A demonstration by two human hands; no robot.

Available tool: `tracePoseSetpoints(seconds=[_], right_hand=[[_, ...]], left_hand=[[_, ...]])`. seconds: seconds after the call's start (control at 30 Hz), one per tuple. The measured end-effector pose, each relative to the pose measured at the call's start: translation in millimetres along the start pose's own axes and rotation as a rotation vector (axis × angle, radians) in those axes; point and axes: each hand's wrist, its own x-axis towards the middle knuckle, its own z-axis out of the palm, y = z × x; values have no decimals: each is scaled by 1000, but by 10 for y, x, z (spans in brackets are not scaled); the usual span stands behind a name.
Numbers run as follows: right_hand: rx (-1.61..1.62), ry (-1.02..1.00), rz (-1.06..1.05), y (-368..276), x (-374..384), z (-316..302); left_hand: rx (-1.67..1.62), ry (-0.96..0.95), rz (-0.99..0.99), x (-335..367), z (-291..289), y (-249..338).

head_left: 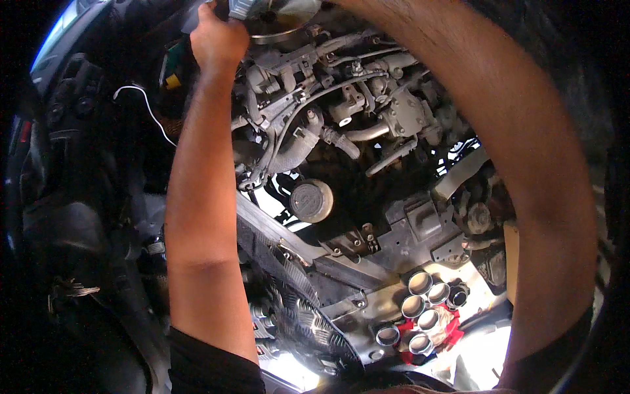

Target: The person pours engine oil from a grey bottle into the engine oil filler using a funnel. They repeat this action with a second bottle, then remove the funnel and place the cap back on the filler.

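Note:
My left arm stretches up to the top edge, where my left hand (220, 41) is closed, with its fingertips partly cut off by the frame. A pale blue-grey piece (243, 8) shows just beside the fingers; what it is, and what lies inside the grip, I cannot make out. Right beside that hand sits a round, shiny metal part (279, 26) with a bright rim. My right arm curves up along the right side and leaves at the top, so my right hand is out of view. Between the arms lies a greasy engine (403, 115) with pipes and hoses.
A round ribbed cap or canister (311, 201) stands below the engine's hoses. Several open metal cylinders (420, 284) sit on a metal panel at the lower right, some on a red and white cloth (453, 328). A white cable (152, 113) hangs left of my left arm.

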Motion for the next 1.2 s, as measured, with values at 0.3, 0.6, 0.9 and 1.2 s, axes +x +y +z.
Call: tracePoseSetpoints(seconds=[0.3, 0.6, 0.9, 1.2], right_hand=[[54, -21, 2, 50, -11, 36], [28, 10, -20, 11, -13, 36], [-29, 118, -131, 60, 32, 59], [-2, 184, -139, 122, 96, 144]], left_hand=[[-16, 12, -30, -31, -57, 67], [-55, -1, -89, -107, -137, 185], [-42, -25, -131, -45, -131, 173], [-43, -41, -148, -52, -144, 193]])
